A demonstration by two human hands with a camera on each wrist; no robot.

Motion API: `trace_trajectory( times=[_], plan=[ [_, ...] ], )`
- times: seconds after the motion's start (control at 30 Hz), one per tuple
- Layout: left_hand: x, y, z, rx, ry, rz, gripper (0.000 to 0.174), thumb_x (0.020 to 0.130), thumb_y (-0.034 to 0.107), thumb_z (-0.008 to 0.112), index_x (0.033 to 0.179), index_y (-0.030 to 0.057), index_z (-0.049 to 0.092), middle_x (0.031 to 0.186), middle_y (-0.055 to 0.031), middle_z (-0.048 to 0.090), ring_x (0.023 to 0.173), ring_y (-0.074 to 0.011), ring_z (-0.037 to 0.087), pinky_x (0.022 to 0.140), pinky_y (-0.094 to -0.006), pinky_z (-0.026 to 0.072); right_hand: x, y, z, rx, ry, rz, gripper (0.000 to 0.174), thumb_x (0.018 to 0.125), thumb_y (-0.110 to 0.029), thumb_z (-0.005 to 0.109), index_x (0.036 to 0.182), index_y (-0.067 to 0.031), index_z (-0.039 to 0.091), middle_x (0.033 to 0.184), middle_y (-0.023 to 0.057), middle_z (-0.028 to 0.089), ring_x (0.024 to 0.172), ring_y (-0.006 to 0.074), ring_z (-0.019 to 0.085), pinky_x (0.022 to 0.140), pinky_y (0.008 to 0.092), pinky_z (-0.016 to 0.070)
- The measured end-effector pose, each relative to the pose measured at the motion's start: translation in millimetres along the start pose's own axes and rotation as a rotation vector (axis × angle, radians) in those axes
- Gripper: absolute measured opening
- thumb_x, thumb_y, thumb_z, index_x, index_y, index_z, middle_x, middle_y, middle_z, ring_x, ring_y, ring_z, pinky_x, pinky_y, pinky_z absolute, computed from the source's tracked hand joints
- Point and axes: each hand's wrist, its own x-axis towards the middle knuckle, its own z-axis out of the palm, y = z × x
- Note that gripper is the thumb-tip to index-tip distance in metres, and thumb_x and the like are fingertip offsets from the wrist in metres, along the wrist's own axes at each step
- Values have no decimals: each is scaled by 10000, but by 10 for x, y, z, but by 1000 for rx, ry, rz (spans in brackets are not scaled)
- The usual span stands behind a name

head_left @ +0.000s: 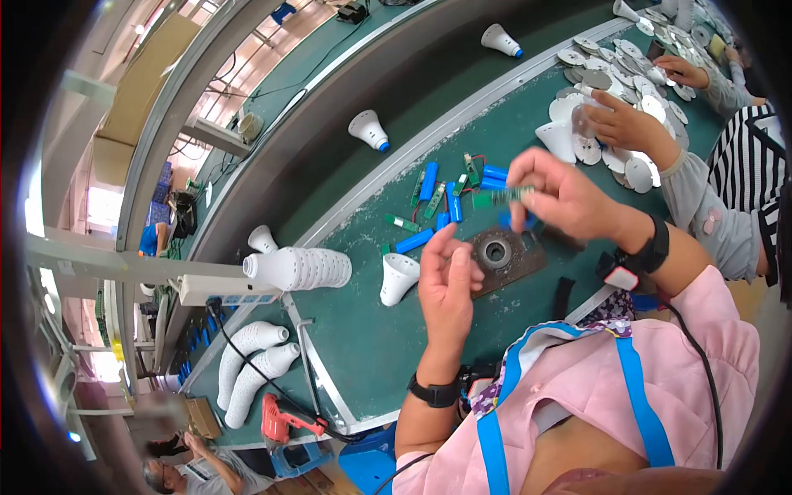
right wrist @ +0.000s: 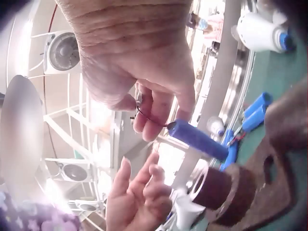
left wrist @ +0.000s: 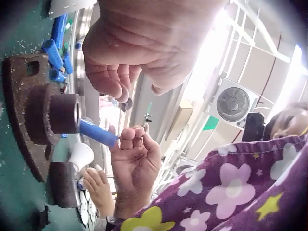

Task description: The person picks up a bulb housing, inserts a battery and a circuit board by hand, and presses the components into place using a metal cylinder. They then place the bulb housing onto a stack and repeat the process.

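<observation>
My right hand pinches a small green circuit board between thumb and fingers. From it, on a thin wire, hangs a blue battery cell, which slants over the metal fixture in the right wrist view. The fixture's round collar stands on a brown plate on the bench. My left hand, beside the fixture's left edge, holds nothing; its fingers are loosely bent, with the thumb apart. In the left wrist view the blue cell reaches down to the collar's mouth, but contact cannot be told.
Several blue cells with green boards lie beyond the fixture. A white lamp housing stands left of them, near stacked white housings. White discs pile up at the right, where another person's hands work. A red tool lies lower left.
</observation>
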Motion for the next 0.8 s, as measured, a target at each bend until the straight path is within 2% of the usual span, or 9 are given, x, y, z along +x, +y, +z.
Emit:
trace_trajectory(
  times=[0.17, 0.33, 0.4, 0.47, 0.53, 0.57, 0.63, 0.73, 0.8],
  plan=[
    [-163, 92, -4, 11, -64, 6, 127, 899, 119, 482, 887, 7, 541, 671, -20, 530, 549, -69, 482, 494, -193, 390, -151, -60, 336, 102, -288, 294, 207, 845, -66, 452, 1046, -17, 447, 763, 75, 583, 595, 103, 557, 541, 223, 444],
    [-443, -40, -248, 99, -17, -63, 110, 889, 104, 499, 895, 6, 548, 665, -19, 536, 553, -66, 488, 495, -192, 396, -221, 77, 491, 120, -344, 459, 202, 846, -117, 494, 1014, -6, 511, 786, 77, 608, 594, 105, 577, 558, 224, 454],
    [-512, -125, -329, 124, 10, -63, 97, 872, 95, 535, 921, 16, 560, 643, 9, 540, 558, -36, 493, 484, -166, 388, -221, 149, 545, -100, -430, 462, 182, 852, -150, 504, 950, -9, 564, 789, 54, 620, 607, 94, 584, 571, 224, 460],
    [-526, -230, -476, 142, -5, -81, 131, 857, 96, 558, 953, 7, 552, 735, -17, 562, 619, -49, 517, 525, -168, 410, -203, 215, 592, -191, -464, 474, 188, 856, -176, 512, 922, -17, 587, 784, 28, 623, 599, 85, 579, 574, 224, 460],
    [-478, -331, -578, 341, 287, 179, 210, 846, 152, 574, 978, -6, 537, 864, -95, 572, 768, -148, 552, 661, -265, 443, -199, 231, 615, -202, -478, 489, 187, 855, -180, 522, 933, -24, 590, 776, 30, 622, 622, 84, 577, 567, 224, 459],
    [-396, -383, -719, 340, 290, 177, 210, 846, 152, 574, 978, -6, 537, 864, -95, 572, 768, -148, 552, 661, -265, 443, -213, 240, 614, -202, -481, 491, 187, 855, -180, 522, 933, -24, 590, 776, 30, 622, 622, 84, 577, 567, 224, 459],
    [-204, -425, -1081, 1531, 571, 517, 352, 796, 218, 623, 1049, -6, 522, 1028, -164, 551, 968, -273, 518, 850, -374, 389, -229, 262, 604, -67, -292, 489, 185, 858, -182, 526, 933, -27, 592, 763, 22, 610, 634, 78, 566, 554, 222, 452],
    [-254, -445, -1234, 1358, 312, 335, 434, 766, 260, 637, 1093, 3, 514, 1087, -196, 537, 1071, -358, 449, 953, -431, 289, -199, 209, 589, -148, -186, 473, 181, 862, -178, 525, 924, -23, 594, 734, 9, 585, 635, 71, 552, 540, 219, 444],
    [-307, -368, -1211, 1289, 288, 353, 409, 762, 201, 646, 1100, 12, 512, 1080, -142, 550, 1002, -292, 514, 895, -385, 367, -178, 196, 588, -124, -122, 500, 183, 861, -177, 527, 919, -18, 597, 714, 1, 562, 606, 67, 532, 530, 217, 438]
  ],
)
